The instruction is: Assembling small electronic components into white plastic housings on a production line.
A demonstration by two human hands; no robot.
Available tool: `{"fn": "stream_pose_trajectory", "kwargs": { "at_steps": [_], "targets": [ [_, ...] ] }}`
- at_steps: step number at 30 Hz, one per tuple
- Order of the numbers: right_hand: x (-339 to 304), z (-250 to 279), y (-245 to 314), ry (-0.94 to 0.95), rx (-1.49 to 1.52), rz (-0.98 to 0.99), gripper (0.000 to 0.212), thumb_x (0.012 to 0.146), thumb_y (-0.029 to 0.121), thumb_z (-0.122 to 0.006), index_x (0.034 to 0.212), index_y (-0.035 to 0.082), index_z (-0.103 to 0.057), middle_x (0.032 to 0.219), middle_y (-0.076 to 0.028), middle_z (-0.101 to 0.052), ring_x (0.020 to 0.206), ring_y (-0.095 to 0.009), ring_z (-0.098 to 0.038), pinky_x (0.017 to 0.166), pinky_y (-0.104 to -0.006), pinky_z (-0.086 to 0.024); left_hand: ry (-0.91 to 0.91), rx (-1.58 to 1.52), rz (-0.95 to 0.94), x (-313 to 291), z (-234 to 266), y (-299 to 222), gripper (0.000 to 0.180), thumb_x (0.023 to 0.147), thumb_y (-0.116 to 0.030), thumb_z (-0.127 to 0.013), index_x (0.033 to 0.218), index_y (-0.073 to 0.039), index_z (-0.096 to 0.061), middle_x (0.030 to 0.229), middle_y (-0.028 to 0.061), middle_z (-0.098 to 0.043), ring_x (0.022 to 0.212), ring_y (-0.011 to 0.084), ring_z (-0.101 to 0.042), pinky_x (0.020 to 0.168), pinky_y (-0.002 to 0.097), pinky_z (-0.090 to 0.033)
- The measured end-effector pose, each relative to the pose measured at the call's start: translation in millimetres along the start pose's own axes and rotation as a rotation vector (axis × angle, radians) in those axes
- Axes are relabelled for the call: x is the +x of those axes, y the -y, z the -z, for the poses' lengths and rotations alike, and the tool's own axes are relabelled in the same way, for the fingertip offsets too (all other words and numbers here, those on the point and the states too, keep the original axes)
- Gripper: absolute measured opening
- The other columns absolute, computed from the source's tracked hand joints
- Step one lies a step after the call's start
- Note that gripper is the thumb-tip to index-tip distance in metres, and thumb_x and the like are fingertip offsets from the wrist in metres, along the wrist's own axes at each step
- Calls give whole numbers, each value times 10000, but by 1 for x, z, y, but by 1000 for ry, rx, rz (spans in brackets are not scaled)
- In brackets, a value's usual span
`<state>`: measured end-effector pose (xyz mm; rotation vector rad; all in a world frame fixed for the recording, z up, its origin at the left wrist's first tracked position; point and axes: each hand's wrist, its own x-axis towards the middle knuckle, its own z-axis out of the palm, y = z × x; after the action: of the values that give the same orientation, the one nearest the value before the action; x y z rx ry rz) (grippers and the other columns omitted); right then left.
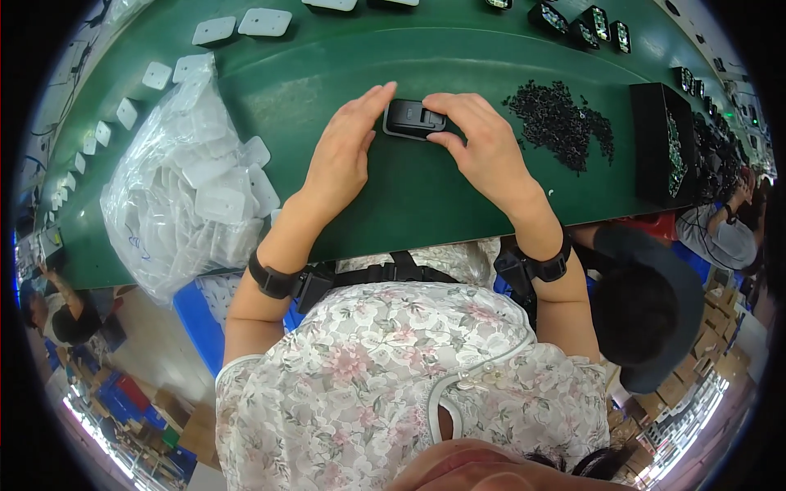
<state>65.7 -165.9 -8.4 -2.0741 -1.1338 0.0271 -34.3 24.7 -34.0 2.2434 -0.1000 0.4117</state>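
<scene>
Black plastic device (403,119) lies flat on a green tabletop (327,74), midway between its side ends and back from the near edge, squarely before the seated worker, presumably so both arms reach it easily. The right hand (485,146) grasps its right end between thumb and fingers, a hold that seems meant to steady it; the left hand (342,143) is released, fingers extended beside the left end, though whether they touch it cannot be told. Just right lies a heap of small black parts (563,123), apparently spread loose for picking singly. Farther right, a black bin (649,123) keeps circuit boards (675,155) together. Toward the near-left corner, a clear bag (143,245) bulges with white plates (225,204), its open end turned inward, probably for reach. Open black housings (548,18) sit toward the far-right corner.
</scene>
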Motion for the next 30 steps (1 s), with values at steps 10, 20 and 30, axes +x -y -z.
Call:
{"fn": "stream_pose_trajectory", "kwargs": {
  "at_steps": [10, 20, 30],
  "targets": [
    [-3, -9, 13, 43, -130, 21, 379, 735, -2, -707, 1103, 27, -621, 1085, -99, -645, 990, -286, -612, 837, -357, -520, 164, 330, -49, -9, 8, 0, 621, 779, 115, -450, 1362, -85, -523, 1412, 65, -517, 1317, 239, -478, 1107, 414, -349],
    [-3, -10, 23, 29, -389, 131, 355, 741, 20, -607, 1095, 16, -629, 1086, -97, -628, 972, -245, -629, 760, -324, -557, 213, 471, -69, -9, 16, -9, 595, 789, 71, -488, 1355, -102, -541, 1392, 44, -541, 1293, 201, -505, 1080, 414, -371],
    [-9, -19, 26, -16, -299, 6, 390, 709, -23, -660, 1094, 34, -640, 1083, -83, -625, 944, -247, -621, 724, -322, -543, 209, 494, -71, -6, 16, -14, 565, 794, 65, -480, 1334, -84, -555, 1382, 49, -551, 1288, 204, -513, 1070, 414, -380]
  ]
}}
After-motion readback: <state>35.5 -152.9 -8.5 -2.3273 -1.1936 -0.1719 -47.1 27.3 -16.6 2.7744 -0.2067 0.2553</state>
